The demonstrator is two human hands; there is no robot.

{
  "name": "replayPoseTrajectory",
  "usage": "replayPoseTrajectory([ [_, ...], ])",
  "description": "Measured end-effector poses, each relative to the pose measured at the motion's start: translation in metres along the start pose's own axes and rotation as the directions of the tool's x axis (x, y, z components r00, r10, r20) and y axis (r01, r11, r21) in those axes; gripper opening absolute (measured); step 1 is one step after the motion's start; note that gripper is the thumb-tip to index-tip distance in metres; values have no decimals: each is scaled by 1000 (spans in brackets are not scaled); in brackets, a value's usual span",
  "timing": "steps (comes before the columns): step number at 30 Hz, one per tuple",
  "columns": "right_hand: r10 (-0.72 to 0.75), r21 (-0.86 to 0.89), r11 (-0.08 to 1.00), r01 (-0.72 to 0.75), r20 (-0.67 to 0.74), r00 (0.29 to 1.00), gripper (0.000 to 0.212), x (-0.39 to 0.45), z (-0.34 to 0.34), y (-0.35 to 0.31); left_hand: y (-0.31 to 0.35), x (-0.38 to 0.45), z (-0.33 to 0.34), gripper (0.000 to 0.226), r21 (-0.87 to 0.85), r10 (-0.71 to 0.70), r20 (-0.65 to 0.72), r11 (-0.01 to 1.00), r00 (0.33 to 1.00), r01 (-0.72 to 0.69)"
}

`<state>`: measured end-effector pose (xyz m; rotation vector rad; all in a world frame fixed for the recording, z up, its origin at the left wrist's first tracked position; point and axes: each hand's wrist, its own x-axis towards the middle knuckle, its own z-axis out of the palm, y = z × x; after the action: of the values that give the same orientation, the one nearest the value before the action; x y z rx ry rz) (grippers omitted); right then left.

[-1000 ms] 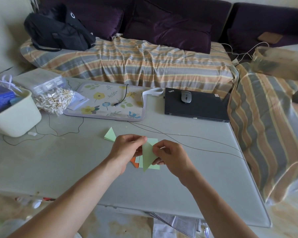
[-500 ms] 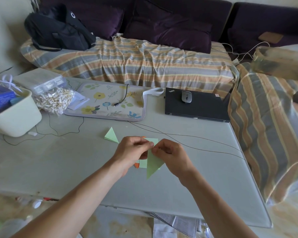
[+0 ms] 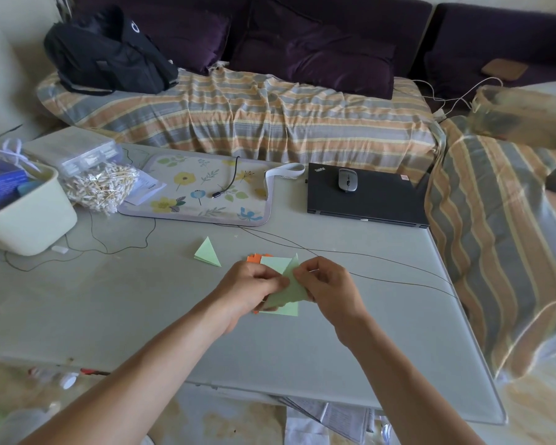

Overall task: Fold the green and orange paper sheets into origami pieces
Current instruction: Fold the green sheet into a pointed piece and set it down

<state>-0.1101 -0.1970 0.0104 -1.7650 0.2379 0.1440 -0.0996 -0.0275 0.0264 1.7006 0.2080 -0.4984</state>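
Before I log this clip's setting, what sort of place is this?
Most likely a home living room: a dark sofa under a striped cover, and a low table with a closed laptop.

Grey table (image 3: 109, 316); behind it a purple sofa (image 3: 302, 33) under a striped sheet (image 3: 254, 117); daylight

One head-worn camera looks forward and down, close over the table (image 3: 109, 316), sofa (image 3: 302, 43) beyond.

Both forearms are bare to the frame's edge; no sleeves, rings or watch show.
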Motion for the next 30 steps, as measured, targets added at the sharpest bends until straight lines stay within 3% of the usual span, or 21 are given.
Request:
replayPoseTrajectory([
  [3,26,58,998,-29,41,999,9,-1,0,-3,-2,5,-5,12,49,47,-75,998,996,-44],
  [16,20,126,992,-23,23,1000,10,-1,0,-3,-2,3,-6,13,144,14,48,989,999,-21],
  [30,11,81,997,-14,35,999,9,-2,2,-5,-2,6,-6,12,108,85,-18,991,996,-83],
])
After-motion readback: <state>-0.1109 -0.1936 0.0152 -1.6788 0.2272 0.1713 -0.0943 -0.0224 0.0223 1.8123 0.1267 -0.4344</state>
